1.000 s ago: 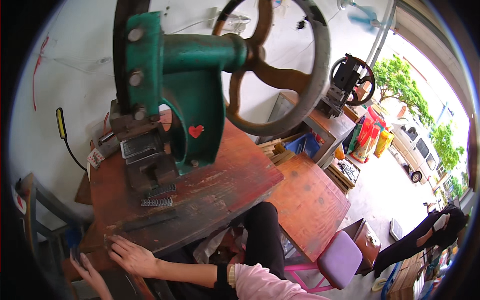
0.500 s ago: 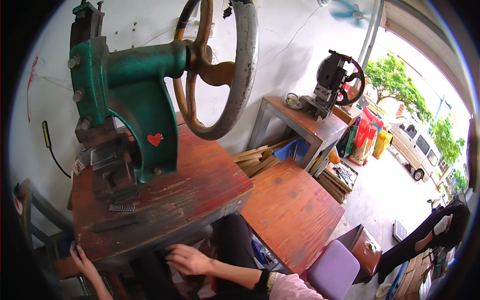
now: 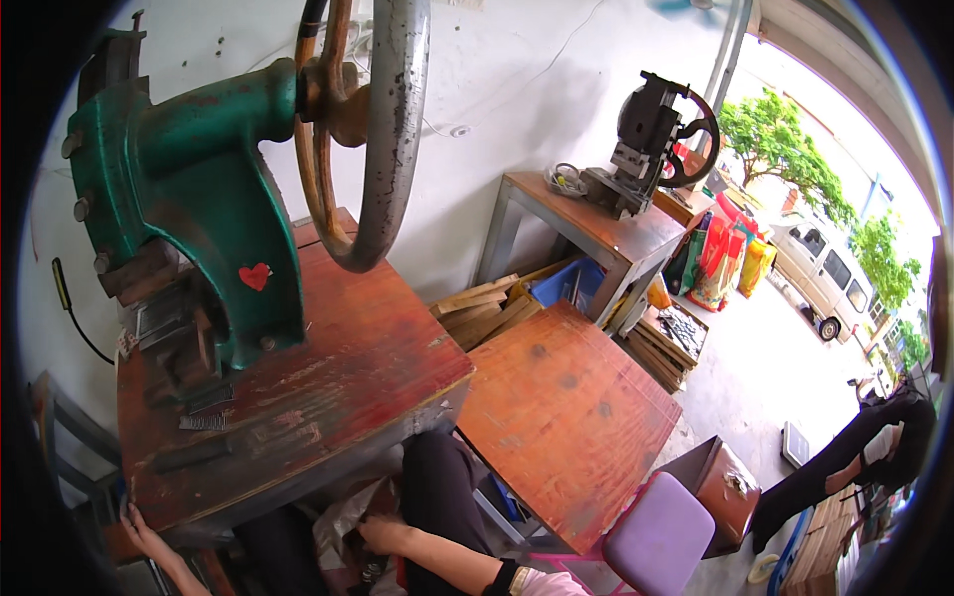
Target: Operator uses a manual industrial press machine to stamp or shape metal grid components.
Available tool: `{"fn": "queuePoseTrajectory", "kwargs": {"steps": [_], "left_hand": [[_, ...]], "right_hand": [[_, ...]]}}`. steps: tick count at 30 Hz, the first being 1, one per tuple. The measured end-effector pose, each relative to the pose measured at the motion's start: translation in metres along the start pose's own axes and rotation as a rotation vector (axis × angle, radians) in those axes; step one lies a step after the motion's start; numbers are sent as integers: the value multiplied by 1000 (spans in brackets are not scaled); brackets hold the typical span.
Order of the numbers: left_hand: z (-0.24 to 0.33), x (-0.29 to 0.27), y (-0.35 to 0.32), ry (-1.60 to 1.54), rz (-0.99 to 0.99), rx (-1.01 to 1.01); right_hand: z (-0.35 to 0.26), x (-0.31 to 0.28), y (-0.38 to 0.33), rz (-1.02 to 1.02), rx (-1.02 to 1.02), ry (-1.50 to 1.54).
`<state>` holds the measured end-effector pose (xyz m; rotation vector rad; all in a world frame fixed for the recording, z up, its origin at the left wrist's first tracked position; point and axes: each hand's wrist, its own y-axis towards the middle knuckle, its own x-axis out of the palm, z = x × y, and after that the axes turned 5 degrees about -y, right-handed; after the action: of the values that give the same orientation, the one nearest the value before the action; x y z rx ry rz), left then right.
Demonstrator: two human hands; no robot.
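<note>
Under the worn red workbench (image 3: 328,387), the right hand (image 3: 383,534) is digging into a crumpled pale bag (image 3: 343,517); its grip cannot be told. The left hand (image 3: 144,531) is lying open-fingered at the bench's corner. A green press (image 3: 199,219) is standing above.

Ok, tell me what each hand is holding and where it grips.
The left hand rests at the workbench front edge, gripping nothing visible. The right hand reaches into crumpled plastic under the bench; any grip cannot be told.
</note>
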<state>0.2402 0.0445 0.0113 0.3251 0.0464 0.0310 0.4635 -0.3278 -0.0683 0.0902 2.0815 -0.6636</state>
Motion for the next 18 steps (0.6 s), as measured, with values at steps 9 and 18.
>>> {"fn": "queuePoseTrajectory", "kwargs": {"steps": [9,18], "left_hand": [[-15,-4,3,-29,87,35],[-8,-1,-4,51,142,-15]], "right_hand": [[-4,-15,-6,-43,44,38],[0,-10,-6,39,8,53]]}}
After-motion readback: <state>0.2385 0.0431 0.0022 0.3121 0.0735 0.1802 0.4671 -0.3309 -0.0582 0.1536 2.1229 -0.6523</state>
